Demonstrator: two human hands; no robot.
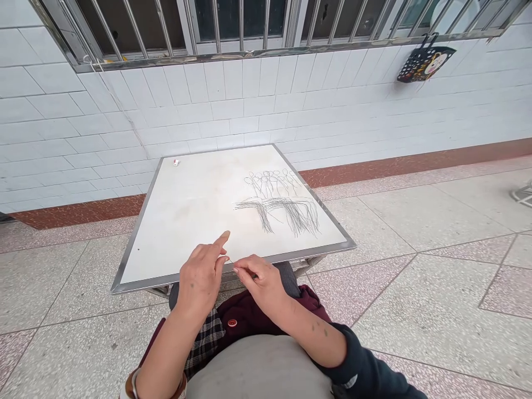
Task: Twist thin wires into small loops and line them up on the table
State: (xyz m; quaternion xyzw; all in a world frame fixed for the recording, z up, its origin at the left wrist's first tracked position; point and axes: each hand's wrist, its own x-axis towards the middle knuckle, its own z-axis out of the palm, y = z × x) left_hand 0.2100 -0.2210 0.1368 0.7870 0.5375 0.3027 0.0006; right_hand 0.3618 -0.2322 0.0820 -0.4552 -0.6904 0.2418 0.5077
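Both hands meet above the near edge of a white-topped table (191,194) with a grey metal rim. A short, very thin strand (231,262) runs between my fingertips. My left hand (201,274) has its index finger stretched forward, while its thumb and another finger close near one end of the strand. Opposite, my right hand (260,280) pinches the other end between thumb and fingers. To the right on the tabletop lie thin dark wire-like strands: a spread bundle of bent lengths (291,208), and behind it several pieces with looped ends (270,176).
A small red-and-white object (177,162) sits at the table's far left corner. Behind stands a white tiled wall (257,105) below barred windows (241,25), with a patterned bag (426,64) hanging at right. Dark red clothing (241,310) covers my lap.
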